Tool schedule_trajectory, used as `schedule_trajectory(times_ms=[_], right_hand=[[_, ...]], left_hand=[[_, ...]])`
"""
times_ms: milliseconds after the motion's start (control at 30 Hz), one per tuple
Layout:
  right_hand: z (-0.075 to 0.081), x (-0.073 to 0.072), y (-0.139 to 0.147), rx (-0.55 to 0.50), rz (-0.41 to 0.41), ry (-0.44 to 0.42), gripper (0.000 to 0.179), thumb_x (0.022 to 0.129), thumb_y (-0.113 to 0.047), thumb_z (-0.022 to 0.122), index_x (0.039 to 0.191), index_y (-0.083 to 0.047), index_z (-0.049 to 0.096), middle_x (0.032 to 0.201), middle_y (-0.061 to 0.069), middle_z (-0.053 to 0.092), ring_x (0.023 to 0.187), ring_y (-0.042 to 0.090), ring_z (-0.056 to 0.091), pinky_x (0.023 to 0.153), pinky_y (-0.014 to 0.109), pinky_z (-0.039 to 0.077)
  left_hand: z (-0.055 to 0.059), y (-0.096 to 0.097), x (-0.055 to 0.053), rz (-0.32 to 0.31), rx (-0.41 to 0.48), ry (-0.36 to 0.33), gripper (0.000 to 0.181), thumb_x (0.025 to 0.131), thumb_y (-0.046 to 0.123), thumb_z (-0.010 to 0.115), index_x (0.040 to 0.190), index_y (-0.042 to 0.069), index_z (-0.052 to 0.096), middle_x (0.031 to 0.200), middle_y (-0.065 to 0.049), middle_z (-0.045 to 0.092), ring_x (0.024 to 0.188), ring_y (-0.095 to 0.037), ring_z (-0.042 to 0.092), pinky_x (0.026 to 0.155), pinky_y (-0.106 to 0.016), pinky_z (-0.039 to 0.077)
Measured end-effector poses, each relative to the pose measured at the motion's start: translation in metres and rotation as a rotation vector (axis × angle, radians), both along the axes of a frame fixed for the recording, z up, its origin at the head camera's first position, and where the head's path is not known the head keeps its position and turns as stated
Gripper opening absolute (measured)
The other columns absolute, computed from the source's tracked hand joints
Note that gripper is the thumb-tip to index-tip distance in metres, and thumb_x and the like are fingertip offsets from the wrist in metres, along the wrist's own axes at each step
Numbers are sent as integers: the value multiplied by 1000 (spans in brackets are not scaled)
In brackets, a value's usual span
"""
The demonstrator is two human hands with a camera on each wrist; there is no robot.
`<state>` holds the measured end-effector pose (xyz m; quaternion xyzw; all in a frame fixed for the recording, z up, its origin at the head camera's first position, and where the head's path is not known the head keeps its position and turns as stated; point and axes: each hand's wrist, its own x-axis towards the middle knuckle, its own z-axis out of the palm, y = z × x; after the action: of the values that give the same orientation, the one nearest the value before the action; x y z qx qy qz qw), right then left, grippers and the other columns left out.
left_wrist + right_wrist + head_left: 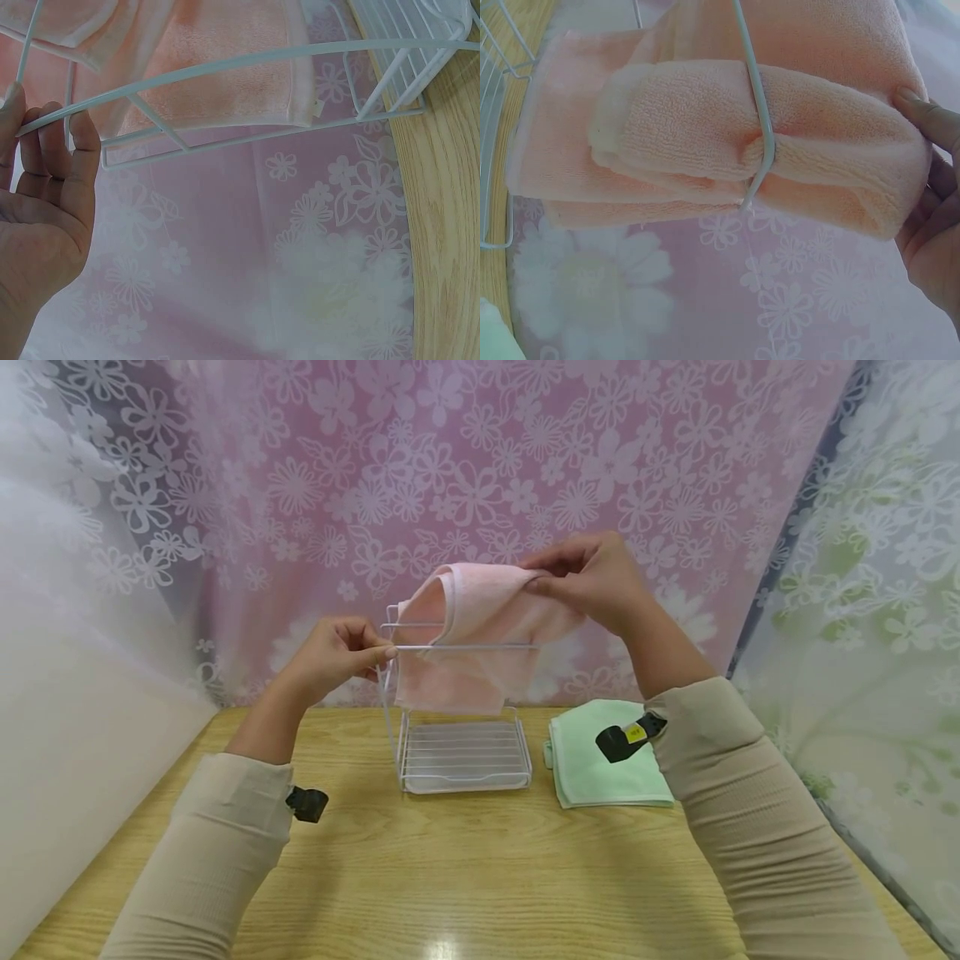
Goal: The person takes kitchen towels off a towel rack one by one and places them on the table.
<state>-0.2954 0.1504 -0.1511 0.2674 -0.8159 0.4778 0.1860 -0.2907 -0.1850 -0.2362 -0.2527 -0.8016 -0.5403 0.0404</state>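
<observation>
A white wire rack point(480, 647) stands on the table, its top bars raised above a slatted tray point(465, 758). Draped through and over those bars is a pink towel point(487, 602) with folded layers and a paler edge. My left hand point(333, 656) pinches the rack's upper left corner between thumb and fingers; in the left wrist view the fingertips lie on the white wire point(225, 64). My right hand point(600, 581) grips the towel's upper right part, thumb on the near side. In the right wrist view the towel point(682, 120) passes behind and around the rack's end bar point(756, 97).
A folded green towel point(600, 785) lies on the wooden table point(450, 877), right of the rack and partly behind the right wrist's camera point(618, 743). A pink flowered curtain point(480, 460) hangs behind, and pale curtains point(885, 610) close off both sides.
</observation>
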Motion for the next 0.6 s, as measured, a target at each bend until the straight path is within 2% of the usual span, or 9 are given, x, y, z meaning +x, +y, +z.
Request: schedule_trajectory(times_ms=[600], right_hand=[[-3, 0, 15, -35, 8, 19, 19, 81, -7, 80, 97, 1, 77, 83, -1, 73, 70, 14, 63, 57, 19, 52]], left_hand=[[-1, 1, 0, 6, -4, 3, 25, 93, 13, 69, 86, -9, 59, 80, -11, 65, 75, -27, 64, 72, -35, 59]])
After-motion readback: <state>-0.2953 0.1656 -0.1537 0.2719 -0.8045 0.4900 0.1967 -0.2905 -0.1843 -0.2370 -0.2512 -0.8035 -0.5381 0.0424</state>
